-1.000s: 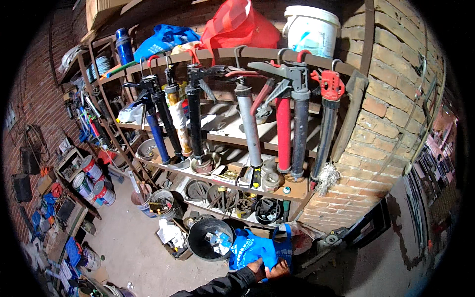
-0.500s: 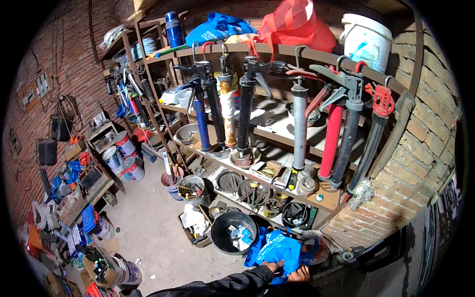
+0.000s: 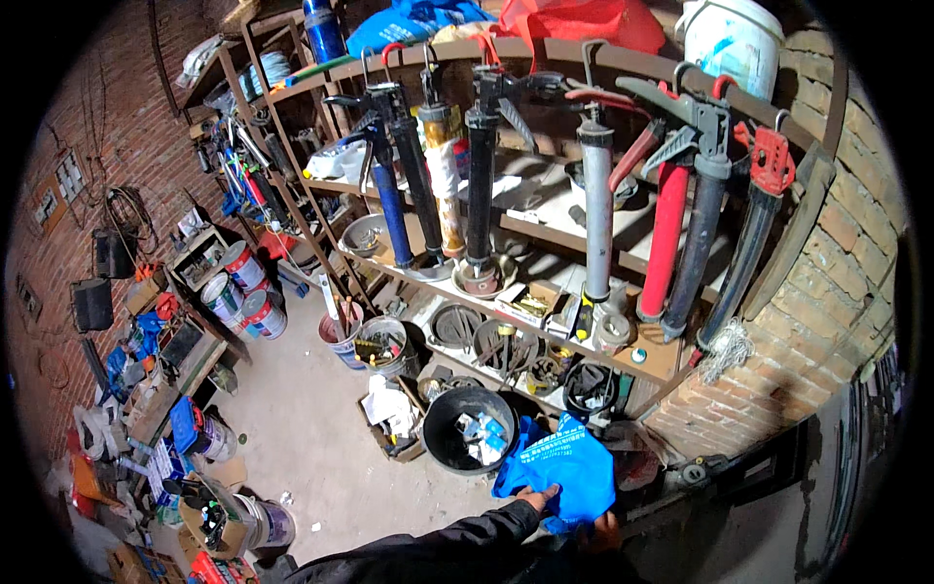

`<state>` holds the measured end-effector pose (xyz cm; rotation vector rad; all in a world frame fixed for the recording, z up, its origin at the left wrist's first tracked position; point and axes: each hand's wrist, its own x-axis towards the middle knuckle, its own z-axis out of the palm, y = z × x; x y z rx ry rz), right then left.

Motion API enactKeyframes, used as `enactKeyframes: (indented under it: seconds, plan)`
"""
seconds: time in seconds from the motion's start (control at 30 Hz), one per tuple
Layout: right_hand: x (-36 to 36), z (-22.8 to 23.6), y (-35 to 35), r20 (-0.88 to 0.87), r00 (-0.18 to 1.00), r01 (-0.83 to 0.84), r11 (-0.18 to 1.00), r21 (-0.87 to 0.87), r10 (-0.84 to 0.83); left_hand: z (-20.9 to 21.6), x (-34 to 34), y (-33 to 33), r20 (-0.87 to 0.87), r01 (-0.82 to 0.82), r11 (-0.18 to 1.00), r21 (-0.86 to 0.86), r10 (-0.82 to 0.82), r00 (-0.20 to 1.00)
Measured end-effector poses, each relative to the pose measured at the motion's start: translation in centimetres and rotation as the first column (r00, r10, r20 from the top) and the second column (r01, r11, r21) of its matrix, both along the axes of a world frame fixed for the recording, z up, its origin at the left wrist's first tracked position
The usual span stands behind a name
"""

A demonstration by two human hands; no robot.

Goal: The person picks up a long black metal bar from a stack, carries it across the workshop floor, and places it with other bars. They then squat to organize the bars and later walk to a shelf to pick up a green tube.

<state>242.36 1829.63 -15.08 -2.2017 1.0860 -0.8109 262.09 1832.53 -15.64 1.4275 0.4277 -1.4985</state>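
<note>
A blue cloth bag (image 3: 569,469) with white print is spread between my two hands, low in the view. My left hand (image 3: 538,497) pinches its near left edge, thumb on top. At its lower right corner my right hand (image 3: 600,533) grips the cloth, with its fingers partly in shadow. Just left of the bag stands a black bucket (image 3: 437,440), which holds crumpled white and blue scraps. Whether anything lies inside the bag cannot be seen.
Several caulking guns (image 3: 479,185) hang from the shelf's upper rail (image 3: 623,60). Lower shelves carry bowls and tools. A cardboard box (image 3: 413,450) of white paper sits beside the bucket. Paint buckets (image 3: 261,313) and a cluttered bench (image 3: 180,389) line the left; a brick wall (image 3: 827,292) is right.
The bag has been spread wider and flatter, its handle no longer sticking out at the right. My right hand has shifted slightly right. The whole view has tilted down a little.
</note>
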Motion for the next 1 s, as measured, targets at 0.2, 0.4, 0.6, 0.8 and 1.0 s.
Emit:
enactKeyframes:
  seconds: [0.2, 0.4, 0.6, 0.8, 1.0]
  plan:
    - [-9.2, -13.7, 0.0, -0.196, 0.979, 0.194, 0.602, 0.774, -0.063, 1.6, 1.3, 0.6, 0.063, 0.142, 0.988, -0.068, -0.138, 0.988]
    - [-11.7, -13.5, 2.7, -0.344, 0.932, 0.353, 0.494, 0.795, -0.112, -15.3, 1.9, -0.4, 0.527, 0.455, 0.866, -0.206, -0.294, 0.798]
    - [-21.8, -13.4, 12.0, -0.441, 0.893, 0.408, 0.579, 0.706, -0.091, -20.6, 2.0, -4.0, -0.499, -0.394, 0.743, -0.541, 0.093, 0.861]
    - [-25.3, -12.6, 20.1, -0.495, 0.861, 0.435, 0.67, 0.601, -0.115, -13.4, 2.9, -5.1, 0.83, 0.578, 0.811, -0.087, -0.262, 0.492]
    - [-23.5, -8.3, 20.3, -0.435, 0.814, 0.568, 0.368, 0.736, -0.385, -9.6, 3.5, -6.2, 0.565, 0.486, 0.874, 0.01, -0.406, 0.718]
